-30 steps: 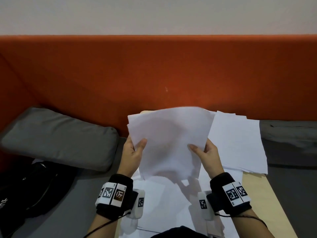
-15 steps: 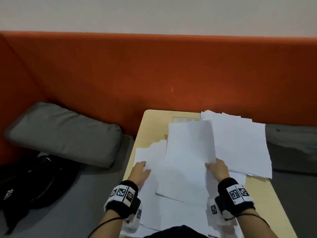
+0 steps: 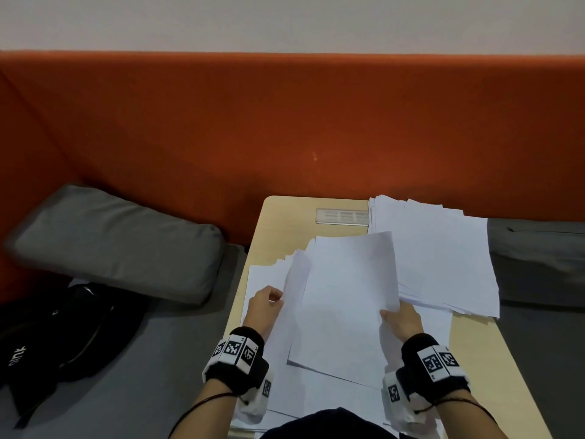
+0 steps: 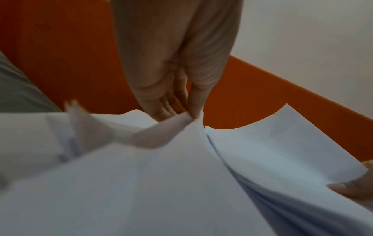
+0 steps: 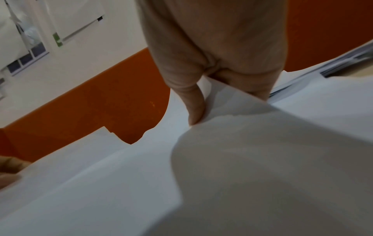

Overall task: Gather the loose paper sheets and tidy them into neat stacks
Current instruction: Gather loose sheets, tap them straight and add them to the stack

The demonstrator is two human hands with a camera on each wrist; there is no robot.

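Your left hand pinches the left edge of a bundle of sheets in the lower middle of the frame, and your right hand grips its right edge between thumb and fingers. More loose sheets lie under it on the table; a rough stack lies at the right, near the orange backrest

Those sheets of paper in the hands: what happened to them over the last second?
The held sheets, earlier lifted upright, came down toward the table. The right hand kept pinching their edge; the left hand let go and now pinches a lower sheet. The far stack stayed put.
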